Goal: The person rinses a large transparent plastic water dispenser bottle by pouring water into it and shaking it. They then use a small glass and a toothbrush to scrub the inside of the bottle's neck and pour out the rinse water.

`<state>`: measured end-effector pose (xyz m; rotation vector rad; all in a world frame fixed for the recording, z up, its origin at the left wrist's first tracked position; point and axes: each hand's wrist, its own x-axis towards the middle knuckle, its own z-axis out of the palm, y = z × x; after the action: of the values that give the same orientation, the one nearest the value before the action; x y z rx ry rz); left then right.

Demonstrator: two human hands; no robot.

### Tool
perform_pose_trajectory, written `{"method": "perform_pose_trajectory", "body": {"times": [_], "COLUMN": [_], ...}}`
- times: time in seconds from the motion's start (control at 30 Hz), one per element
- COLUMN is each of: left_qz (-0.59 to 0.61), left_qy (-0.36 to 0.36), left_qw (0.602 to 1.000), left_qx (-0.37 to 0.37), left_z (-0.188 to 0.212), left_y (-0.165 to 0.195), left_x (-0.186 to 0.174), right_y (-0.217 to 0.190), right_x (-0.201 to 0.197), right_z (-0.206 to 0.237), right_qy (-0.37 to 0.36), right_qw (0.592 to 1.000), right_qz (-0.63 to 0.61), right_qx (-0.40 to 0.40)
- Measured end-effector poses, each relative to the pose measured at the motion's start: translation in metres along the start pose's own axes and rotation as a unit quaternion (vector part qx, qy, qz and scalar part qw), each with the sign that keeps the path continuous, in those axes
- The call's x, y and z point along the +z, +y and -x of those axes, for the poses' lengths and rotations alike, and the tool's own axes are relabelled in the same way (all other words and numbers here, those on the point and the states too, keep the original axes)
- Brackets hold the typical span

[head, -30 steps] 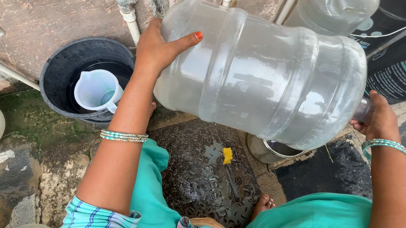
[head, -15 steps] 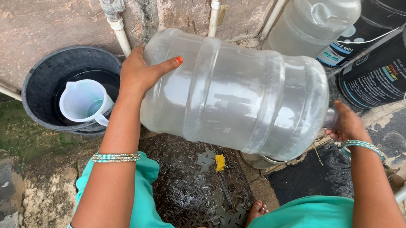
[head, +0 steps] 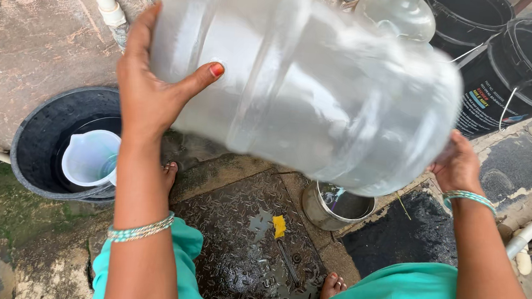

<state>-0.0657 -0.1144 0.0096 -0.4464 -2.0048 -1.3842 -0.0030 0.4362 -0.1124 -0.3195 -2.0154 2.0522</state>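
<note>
Jug [head: 309,83]: big, clear plastic, ribbed, blurred w/ motion, looks near empty. Lies almost on its side, long axis running from your left hand [head: 150,90] down-right to your right hand [head: 458,164]; which end is the neck, can't tell. Left palm flat on the upper-left end, fingers spread, thumb pressed on the wall. Right hand cupped under the lower-right end, fingers hidden. Steel pot [head: 337,206] sits below the right grip. Black tub [head: 38,144] w/ white pitcher [head: 88,157] below-left of left grip.
</note>
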Motion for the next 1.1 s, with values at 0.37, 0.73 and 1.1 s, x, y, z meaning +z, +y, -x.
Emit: {"method": "perform_pose_trajectory", "body": {"times": [0.37,0.73,1.1], "left_qz": [0.128,-0.214,0.192], "left_qy": [-0.088,-0.108,-0.076], "left_qw": [0.972,0.922,0.950], "left_qx": [0.178,-0.305,0.233], "left_z": [-0.028,0.010,-0.025], "left_y": [0.048,-0.049,0.020], "left_x": [0.035,0.061,0.014], "right_y": [-0.048,0.032,-0.020], "right_x": [-0.011,-0.031,0.004], "right_z": [-0.022,-0.024,-0.026], "right_qy": [0.074,0.058,0.062], "right_qw": [0.993,0.924,0.979], "right_qz": [-0.088,0.166,-0.169], "right_qx": [0.013,0.338,-0.100]}}
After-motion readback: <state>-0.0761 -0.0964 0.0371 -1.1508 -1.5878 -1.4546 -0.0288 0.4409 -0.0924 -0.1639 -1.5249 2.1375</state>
